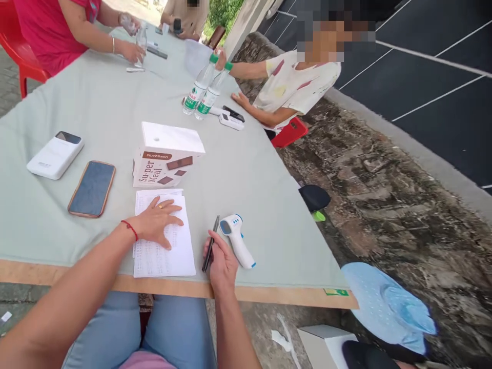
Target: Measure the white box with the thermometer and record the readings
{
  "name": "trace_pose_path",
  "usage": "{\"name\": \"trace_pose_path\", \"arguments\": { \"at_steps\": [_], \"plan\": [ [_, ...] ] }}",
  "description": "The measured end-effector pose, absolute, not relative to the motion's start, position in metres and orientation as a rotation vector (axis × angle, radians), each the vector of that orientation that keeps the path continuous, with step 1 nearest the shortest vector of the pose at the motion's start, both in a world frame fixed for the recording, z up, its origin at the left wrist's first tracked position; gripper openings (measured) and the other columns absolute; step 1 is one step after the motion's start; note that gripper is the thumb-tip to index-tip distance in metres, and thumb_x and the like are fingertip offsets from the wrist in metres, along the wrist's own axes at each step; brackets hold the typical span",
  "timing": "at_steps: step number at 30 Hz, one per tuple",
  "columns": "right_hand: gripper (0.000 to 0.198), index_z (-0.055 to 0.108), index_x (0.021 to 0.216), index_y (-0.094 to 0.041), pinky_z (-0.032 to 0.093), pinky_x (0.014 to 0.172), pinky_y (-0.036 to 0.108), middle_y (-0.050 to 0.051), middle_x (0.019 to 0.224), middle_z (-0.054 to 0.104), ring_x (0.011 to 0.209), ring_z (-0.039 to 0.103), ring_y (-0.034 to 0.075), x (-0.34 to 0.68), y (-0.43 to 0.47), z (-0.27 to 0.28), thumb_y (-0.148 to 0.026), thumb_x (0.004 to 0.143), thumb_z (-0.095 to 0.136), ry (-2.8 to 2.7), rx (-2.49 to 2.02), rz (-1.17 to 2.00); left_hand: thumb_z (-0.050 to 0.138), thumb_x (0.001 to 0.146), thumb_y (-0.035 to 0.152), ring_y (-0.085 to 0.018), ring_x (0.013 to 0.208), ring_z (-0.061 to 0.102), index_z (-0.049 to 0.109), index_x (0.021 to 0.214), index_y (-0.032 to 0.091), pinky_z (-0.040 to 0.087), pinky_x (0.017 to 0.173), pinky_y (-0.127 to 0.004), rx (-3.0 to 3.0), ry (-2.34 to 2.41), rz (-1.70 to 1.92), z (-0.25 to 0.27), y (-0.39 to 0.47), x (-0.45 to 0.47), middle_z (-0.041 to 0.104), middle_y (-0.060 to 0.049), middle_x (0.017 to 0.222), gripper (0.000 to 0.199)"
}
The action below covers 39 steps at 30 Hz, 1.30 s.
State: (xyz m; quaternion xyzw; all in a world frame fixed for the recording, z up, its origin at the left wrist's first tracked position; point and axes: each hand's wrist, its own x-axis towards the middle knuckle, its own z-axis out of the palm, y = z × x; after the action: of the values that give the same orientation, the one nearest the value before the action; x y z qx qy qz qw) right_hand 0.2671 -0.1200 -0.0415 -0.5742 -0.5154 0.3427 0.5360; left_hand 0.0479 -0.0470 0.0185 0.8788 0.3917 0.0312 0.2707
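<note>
My left hand (156, 225) lies with fingers spread on a few white sheets of paper (165, 264) covered in small handwriting. A red string is round that wrist, and a ring is on one finger. At the right of the paper, my right hand (222, 261) is closed round a dark pen (210, 245), which points away from me. Just beyond that hand a white and blue infrared thermometer (238, 241) rests on the table. Behind the paper stands a white and brown "Super Meal" box (167, 154).
A smartphone (92, 188) and a white power bank (56, 155) lie at the left. Two water bottles (207, 95) stand farther back near another power bank (231, 121). People sit round the cloth-covered table (277, 246). A blue hat (384, 302) lies beyond its right edge.
</note>
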Motion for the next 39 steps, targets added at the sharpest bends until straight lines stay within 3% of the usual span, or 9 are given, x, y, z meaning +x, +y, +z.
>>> {"name": "trace_pose_path", "arguments": {
  "at_steps": [4,8,11,14,18,21,39],
  "plan": [
    [0.034,0.058,0.111,-0.027,0.047,0.069,0.033,-0.001,0.080,0.055,0.071,0.055,0.014,0.261,-0.128,-0.038,-0.031,0.078,0.063,-1.162,-1.179,0.893,0.078,0.061,0.046,-0.032,0.145,0.013,0.052,0.128,0.026,-0.002,0.114,-0.057,2.367,1.075,0.000,0.020,-0.050,0.050,0.031,-0.010,0.153,0.075],
    [0.015,0.056,0.091,-0.026,0.041,0.054,0.027,-0.006,0.060,0.043,0.054,0.047,0.011,0.259,-0.136,-0.032,-0.040,0.084,0.059,-1.169,-1.029,0.916,0.076,0.060,0.049,-0.032,0.145,0.012,0.049,0.130,0.025,-0.003,0.114,-0.057,2.371,1.067,-0.011,0.019,-0.050,0.053,0.030,-0.009,0.154,0.078],
    [0.030,0.061,0.098,-0.023,0.047,0.062,0.036,0.001,0.072,0.058,0.065,0.057,0.017,0.258,-0.142,-0.030,-0.049,0.087,0.050,-1.157,-1.011,1.050,0.076,0.060,0.051,-0.033,0.145,0.013,0.049,0.129,0.025,-0.003,0.113,-0.058,2.374,1.064,0.003,0.018,-0.050,0.054,0.029,-0.010,0.154,0.078],
    [0.029,0.065,0.099,-0.019,0.048,0.071,0.041,0.006,0.082,0.065,0.074,0.061,0.020,0.255,-0.147,-0.031,-0.042,0.082,0.059,-1.143,-1.155,1.111,0.077,0.058,0.051,-0.034,0.144,0.014,0.049,0.128,0.025,-0.002,0.113,-0.059,2.378,1.064,0.019,0.017,-0.050,0.055,0.030,-0.011,0.154,0.079],
    [0.011,0.063,0.077,-0.019,0.043,0.054,0.027,-0.002,0.066,0.061,0.056,0.053,0.012,0.248,-0.147,-0.032,-0.026,0.070,0.069,-1.145,-1.380,1.026,0.077,0.058,0.050,-0.034,0.145,0.013,0.048,0.129,0.024,-0.002,0.113,-0.059,2.380,1.071,0.002,0.018,-0.051,0.056,0.031,-0.011,0.153,0.080],
    [0.007,0.059,0.070,-0.019,0.037,0.048,0.023,-0.003,0.060,0.057,0.051,0.049,0.011,0.240,-0.145,-0.030,-0.024,0.069,0.064,-1.179,-1.428,0.963,0.077,0.059,0.050,-0.034,0.144,0.013,0.048,0.129,0.024,-0.002,0.113,-0.059,2.391,1.072,-0.004,0.019,-0.051,0.056,0.031,-0.010,0.153,0.080],
    [0.013,0.053,0.068,-0.021,0.037,0.053,0.026,-0.005,0.058,0.051,0.053,0.047,0.012,0.226,-0.146,-0.026,-0.027,0.077,0.057,-1.416,-1.437,0.817,0.077,0.058,0.049,-0.037,0.143,0.016,0.051,0.125,0.023,-0.004,0.113,-0.059,2.346,1.062,0.062,0.016,-0.051,0.056,0.033,-0.010,0.152,0.077]
  ]
}}
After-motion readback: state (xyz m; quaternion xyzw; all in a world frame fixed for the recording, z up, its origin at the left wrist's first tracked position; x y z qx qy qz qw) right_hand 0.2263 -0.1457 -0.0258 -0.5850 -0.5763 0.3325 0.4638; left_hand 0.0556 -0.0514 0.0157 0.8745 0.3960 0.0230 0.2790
